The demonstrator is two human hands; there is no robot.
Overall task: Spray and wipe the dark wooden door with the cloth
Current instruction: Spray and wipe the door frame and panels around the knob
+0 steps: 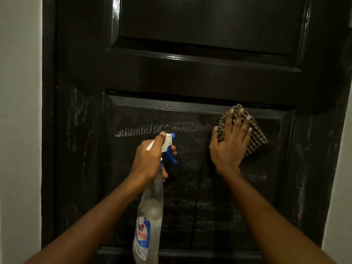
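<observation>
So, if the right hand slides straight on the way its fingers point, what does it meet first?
The right hand, flat on the cloth, points up the door. It would likely first meet the raised moulding at the lower panel's top edge.

door (pixel 190 77): glossy dark wood | cloth (pixel 255 138): checked woven fabric | bottle (pixel 150 206): clear plastic

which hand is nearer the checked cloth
Right. The right hand lies flat on the cloth, pressing it to the door; the left hand is apart to its left, gripping the spray bottle.
</observation>
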